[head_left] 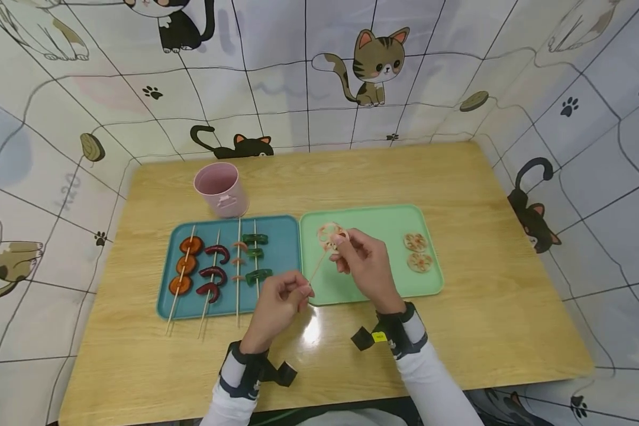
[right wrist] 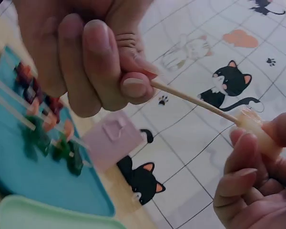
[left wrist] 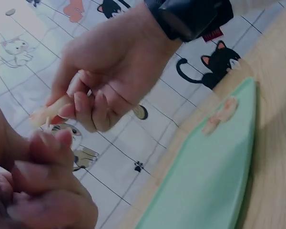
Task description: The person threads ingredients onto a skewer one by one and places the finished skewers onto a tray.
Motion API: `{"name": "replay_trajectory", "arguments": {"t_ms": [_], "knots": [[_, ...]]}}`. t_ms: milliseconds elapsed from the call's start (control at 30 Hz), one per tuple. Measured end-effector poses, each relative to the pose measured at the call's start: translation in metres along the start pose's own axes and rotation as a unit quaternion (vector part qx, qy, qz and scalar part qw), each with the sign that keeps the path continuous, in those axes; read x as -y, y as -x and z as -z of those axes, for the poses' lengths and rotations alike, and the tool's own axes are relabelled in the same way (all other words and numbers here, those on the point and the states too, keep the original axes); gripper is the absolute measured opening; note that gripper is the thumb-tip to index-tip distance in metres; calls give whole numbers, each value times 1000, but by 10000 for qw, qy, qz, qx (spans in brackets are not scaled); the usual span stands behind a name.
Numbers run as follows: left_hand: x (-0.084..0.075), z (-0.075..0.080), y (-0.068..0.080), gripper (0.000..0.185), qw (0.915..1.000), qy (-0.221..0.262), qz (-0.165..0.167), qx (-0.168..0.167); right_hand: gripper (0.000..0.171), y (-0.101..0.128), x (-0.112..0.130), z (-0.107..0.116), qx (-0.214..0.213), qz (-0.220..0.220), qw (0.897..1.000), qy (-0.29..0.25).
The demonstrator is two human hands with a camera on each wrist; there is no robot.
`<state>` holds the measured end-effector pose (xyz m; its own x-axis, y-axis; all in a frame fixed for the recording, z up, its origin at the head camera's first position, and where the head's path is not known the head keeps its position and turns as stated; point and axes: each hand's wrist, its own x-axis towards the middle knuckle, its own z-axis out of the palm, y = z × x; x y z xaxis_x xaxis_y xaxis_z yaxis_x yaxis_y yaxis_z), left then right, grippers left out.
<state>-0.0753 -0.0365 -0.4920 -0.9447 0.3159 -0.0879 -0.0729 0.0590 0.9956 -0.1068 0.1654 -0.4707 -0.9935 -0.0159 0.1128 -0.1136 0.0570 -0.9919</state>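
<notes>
The left hand (head_left: 277,302) pinches the low end of a skewer (head_left: 317,267). Its long axis goes up and right to the lotus slice (head_left: 331,235), which the right hand (head_left: 364,265) pinches above the green tray (head_left: 383,222).

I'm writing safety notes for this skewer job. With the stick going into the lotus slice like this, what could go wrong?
The skewer tip points toward the right hand, whose fingertips pinch the lotus root slice right where the tip enters, so a slip could prick a finger. The slice is full of holes, so a hard push might crack it. The left hand pinches the thin stick at its far end, so it may bend or snap.
</notes>
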Motion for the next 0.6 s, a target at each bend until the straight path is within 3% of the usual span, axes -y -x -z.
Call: {"name": "replay_trajectory", "arguments": {"t_ms": [233,600], "knots": [[-12,2,2,20,9970,210,-366,652,34,-6,5,7,370,-413,9934,-1003],[-15,6,2,23,9933,556,-92,1009,33,-9,5,6,711,-494,9830,-1617]]}}
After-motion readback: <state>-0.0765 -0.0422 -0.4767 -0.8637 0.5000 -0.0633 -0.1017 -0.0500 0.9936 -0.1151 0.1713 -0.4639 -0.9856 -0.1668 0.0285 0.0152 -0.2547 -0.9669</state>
